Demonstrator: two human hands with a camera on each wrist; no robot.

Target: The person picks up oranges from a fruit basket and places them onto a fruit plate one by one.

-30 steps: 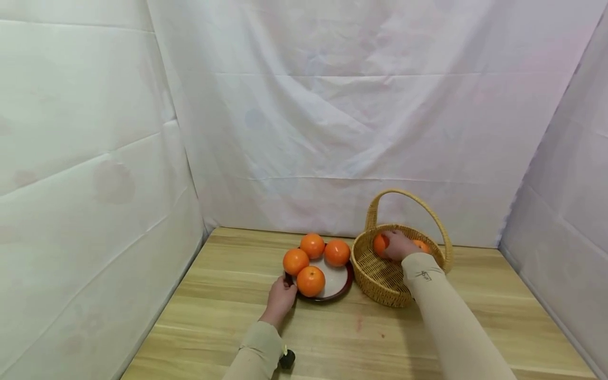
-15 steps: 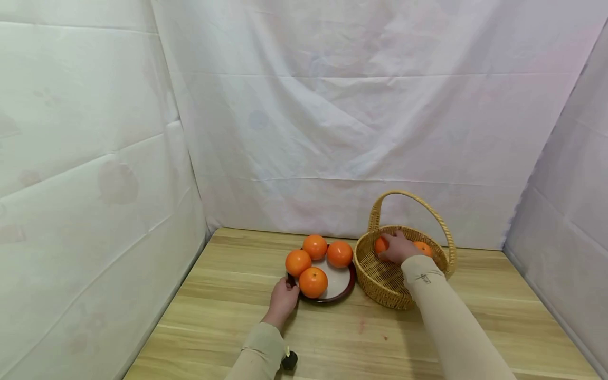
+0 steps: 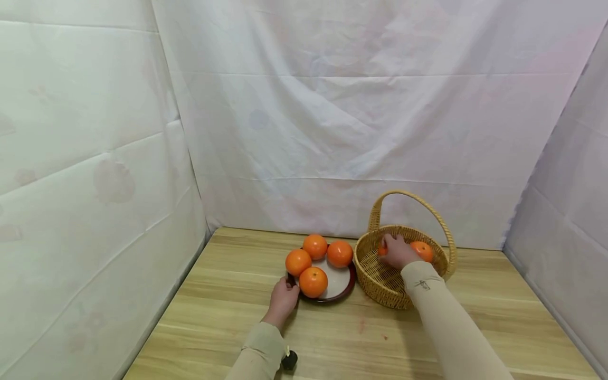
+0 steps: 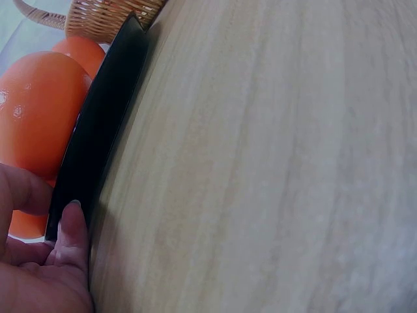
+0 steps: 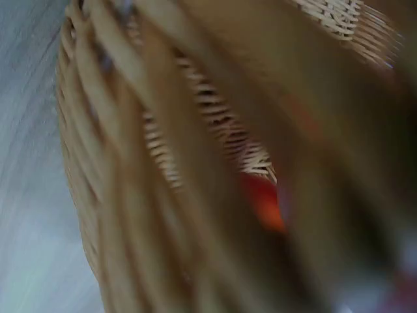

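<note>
My left hand (image 3: 283, 298) pinches the near-left rim of a shallow plate (image 3: 341, 282), white inside with a dark red edge. In the left wrist view, the thumb (image 4: 73, 231) presses the plate's dark outer side, with fingers over the rim. Several oranges (image 3: 313, 282) sit on the plate's left and back. To its right stands a wicker basket (image 3: 380, 295) with a tall handle. Inside, my right hand (image 3: 400, 252) grips an orange (image 3: 382, 250), mostly hidden by the fingers. Another orange (image 3: 421, 252) lies right of that hand. Blurred wicker blocks most of the right wrist view.
Both plate and basket rest on a light wooden table (image 3: 332, 338), close together near its back. White cloth (image 3: 304, 132) hangs behind and on both sides. A small black object (image 3: 289, 360) shows beside the left sleeve. The basket's handle (image 3: 410, 195) arches above its back side.
In the basket, my right hand and its orange have shifted slightly, and less of that orange shows now. More of the other orange is visible. My left hand stays on the plate's rim.
</note>
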